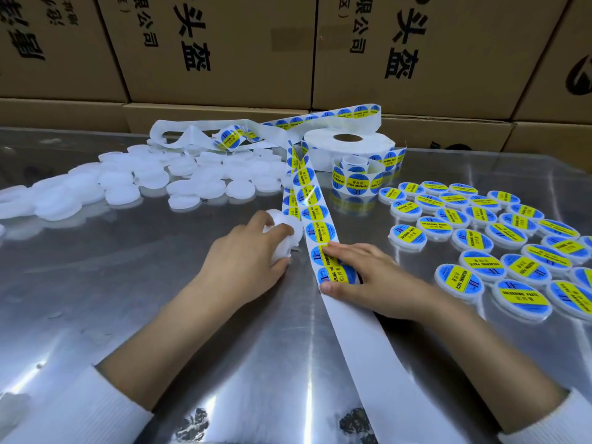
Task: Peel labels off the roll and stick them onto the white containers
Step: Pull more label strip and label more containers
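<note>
Head view: we see a shiny metal table (134, 315) backed by cardboard boxes (224, 49). Our left hand (246, 254) grips white containers (285, 233); our right hand (362, 274) lies flat, fingers straight, on the label strip (315, 216). The roll (349, 149) sits far centre, labelled containers (480, 238) right.

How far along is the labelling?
Done: a batch of labelled containers sits at right. In hand: left hand grips a bare container; right hand picks at the label strip. Left: a big pile of unlabelled containers and the roll.
</note>
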